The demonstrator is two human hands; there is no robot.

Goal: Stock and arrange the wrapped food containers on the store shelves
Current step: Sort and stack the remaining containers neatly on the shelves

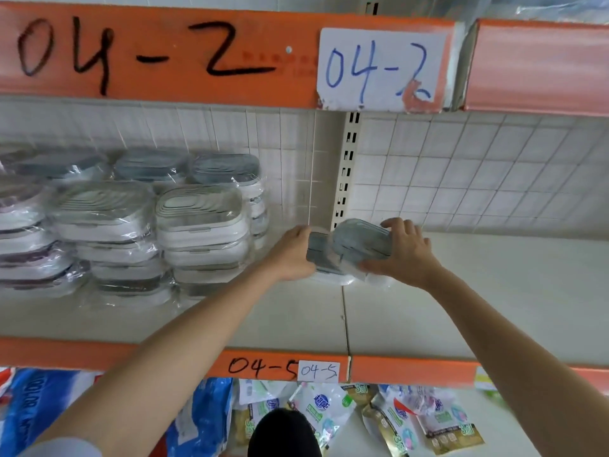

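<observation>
The shelf point(428, 324) marked 04-5 is partly stocked. On its left side wrapped containers point(197, 225) already stand in several stacks, front row and back row, reaching from the left edge of view to just short of the slotted upright point(346, 173) at the back. Everything right of that upright is bare shelf, so I'd judge a good share of the job is done on the left bay and the right bay not yet begun — though how many containers are left to bring I cannot tell, since no supply box shows.

Both arms reach forward and up from below, bare to the elbow, meeting near the back of the shelf just beside the last stack. The left hand point(291, 255) is curled round the left end of a grey-lidded container point(349, 249) in clear wrap, thumb side toward the stacks. The right hand point(405, 255) grips the right end, fingers curved over the top edge and the thumb underneath. The container sits tilted, its lid facing the person — it seems to rest on or just above another white pack point(333, 278) lying flat on the shelf, but the blur keeps me from saying whether they touch. It looks like the start of a new stack.

Below, bags of goods point(329, 410) fill the lower shelf.
</observation>
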